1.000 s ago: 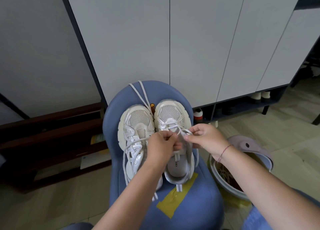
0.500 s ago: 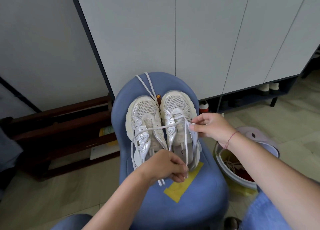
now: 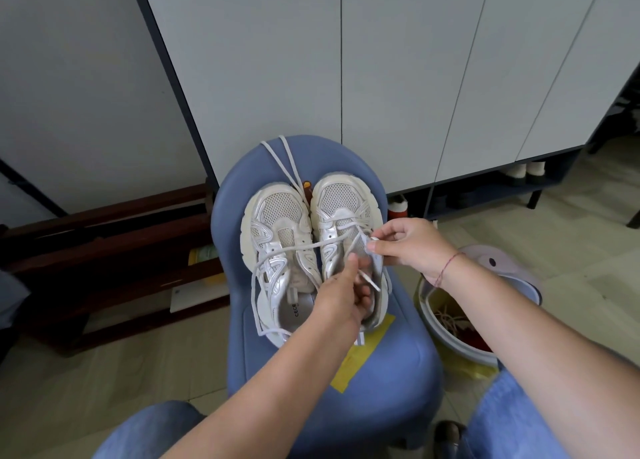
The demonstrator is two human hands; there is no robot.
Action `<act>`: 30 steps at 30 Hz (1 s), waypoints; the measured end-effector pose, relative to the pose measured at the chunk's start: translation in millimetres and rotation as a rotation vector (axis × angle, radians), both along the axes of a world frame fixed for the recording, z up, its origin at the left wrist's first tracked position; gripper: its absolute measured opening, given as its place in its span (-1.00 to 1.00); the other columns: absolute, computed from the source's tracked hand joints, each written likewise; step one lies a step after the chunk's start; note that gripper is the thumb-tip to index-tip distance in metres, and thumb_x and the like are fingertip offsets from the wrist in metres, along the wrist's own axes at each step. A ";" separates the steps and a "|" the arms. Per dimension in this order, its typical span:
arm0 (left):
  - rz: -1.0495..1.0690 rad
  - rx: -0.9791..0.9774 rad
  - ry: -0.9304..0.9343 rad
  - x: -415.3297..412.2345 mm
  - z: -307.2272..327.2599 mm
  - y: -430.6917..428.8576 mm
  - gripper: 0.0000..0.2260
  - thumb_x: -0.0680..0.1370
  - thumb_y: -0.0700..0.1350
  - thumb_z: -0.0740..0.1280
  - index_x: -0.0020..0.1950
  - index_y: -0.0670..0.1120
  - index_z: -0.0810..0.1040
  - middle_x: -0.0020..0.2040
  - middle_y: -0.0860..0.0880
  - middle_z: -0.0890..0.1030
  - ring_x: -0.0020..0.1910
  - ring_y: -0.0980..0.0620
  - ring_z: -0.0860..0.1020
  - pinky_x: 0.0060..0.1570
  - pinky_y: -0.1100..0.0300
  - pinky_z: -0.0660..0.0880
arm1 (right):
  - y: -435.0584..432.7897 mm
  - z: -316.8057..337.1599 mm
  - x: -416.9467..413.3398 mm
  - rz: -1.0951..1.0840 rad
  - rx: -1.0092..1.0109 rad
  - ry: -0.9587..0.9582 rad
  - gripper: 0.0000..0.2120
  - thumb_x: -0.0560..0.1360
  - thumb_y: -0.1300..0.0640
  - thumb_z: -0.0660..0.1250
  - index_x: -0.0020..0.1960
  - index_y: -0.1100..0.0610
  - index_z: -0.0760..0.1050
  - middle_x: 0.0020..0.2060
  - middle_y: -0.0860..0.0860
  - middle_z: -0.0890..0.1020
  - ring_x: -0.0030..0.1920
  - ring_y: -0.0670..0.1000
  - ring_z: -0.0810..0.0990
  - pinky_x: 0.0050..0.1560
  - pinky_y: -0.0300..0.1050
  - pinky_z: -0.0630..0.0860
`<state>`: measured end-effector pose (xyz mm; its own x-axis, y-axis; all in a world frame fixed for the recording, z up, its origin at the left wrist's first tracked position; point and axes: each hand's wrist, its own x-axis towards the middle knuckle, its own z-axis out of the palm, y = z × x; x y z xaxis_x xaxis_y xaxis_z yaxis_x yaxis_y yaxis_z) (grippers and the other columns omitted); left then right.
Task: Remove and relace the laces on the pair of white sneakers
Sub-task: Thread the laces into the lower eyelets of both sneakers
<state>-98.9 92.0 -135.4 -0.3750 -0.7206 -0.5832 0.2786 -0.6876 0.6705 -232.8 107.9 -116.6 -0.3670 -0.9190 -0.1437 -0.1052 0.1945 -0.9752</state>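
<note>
A pair of white mesh-and-silver sneakers stood side by side on the seat of a blue padded stool (image 3: 388,382), toes toward the stool's back. One sneaker (image 3: 277,223) sat on the seat's left half and the other sneaker (image 3: 341,202) on its right half, their inner sides touching.

A flat white lace (image 3: 298,249) ran from the right-half sneaker's lower eyelets across the left-half sneaker and looped down past its heel to the seat. The left hand (image 3: 341,296) hovered over the right-half sneaker's opening, its fingers (image 3: 353,263) curled and pinching this lace near its free end, with the tip sticking out beside them. The right hand (image 3: 412,247), with a thin red string bracelet (image 3: 446,268) on its wrist, was at that sneaker's outer eyelet row. Its thumb and fingers (image 3: 375,247) were pinched together on the lace there, and the other fingers were loosely bent.

A second loose white lace (image 3: 287,162) lay draped over the stool's back edge, trailing down between the two toes. A yellow tape patch (image 3: 370,348) was stuck on the seat's front, just below the heels. A grey round plastic tub (image 3: 450,342) stood on the floor right of the stool, and a dark wooden rack (image 3: 104,237) stood to the left of it. Pale grey cabinet doors (image 3: 398,78) rose behind it.
</note>
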 end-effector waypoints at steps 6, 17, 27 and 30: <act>-0.328 -0.307 -0.166 15.7 -3.1 12.9 -0.67 0.68 -0.04 0.18 -0.16 -0.07 0.66 -0.38 0.05 0.52 -0.43 0.11 0.37 -0.42 0.33 0.34 | -1.0 -0.6 -2.0 0.000 0.013 -0.020 -0.89 0.40 0.29 0.47 -0.12 0.21 0.56 -0.19 0.16 0.64 -0.19 0.02 0.64 -0.15 -0.13 0.63; -1.369 -0.442 -0.397 67.4 -31.1 41.8 -0.70 0.68 -0.02 0.19 -0.04 -0.08 0.67 -0.34 0.15 0.65 -0.33 0.26 0.54 -0.27 0.37 0.38 | -0.1 1.1 -1.0 0.004 0.018 -0.060 -0.90 0.40 0.32 0.45 -0.12 0.23 0.56 -0.19 0.16 0.65 -0.19 0.04 0.63 -0.12 -0.11 0.64; -0.987 -0.797 -0.752 66.2 -26.8 32.6 -0.65 0.60 0.12 0.31 -0.21 -0.11 0.62 -0.34 0.01 0.59 -0.41 0.15 0.47 -0.33 0.36 0.41 | -1.0 -0.5 -0.3 0.008 0.008 -0.041 -0.91 0.41 0.32 0.45 -0.14 0.22 0.56 -0.19 0.16 0.65 -0.20 0.03 0.64 -0.18 -0.15 0.64; -0.695 -0.925 -0.825 63.6 -15.2 23.2 -0.65 0.59 0.14 0.30 -0.22 -0.10 0.59 -0.35 0.02 0.57 -0.38 0.03 0.48 -0.28 0.19 0.45 | -0.8 -1.1 -0.4 0.005 0.010 -0.033 -0.91 0.41 0.30 0.46 -0.13 0.22 0.56 -0.19 0.16 0.66 -0.20 0.03 0.65 -0.16 -0.14 0.64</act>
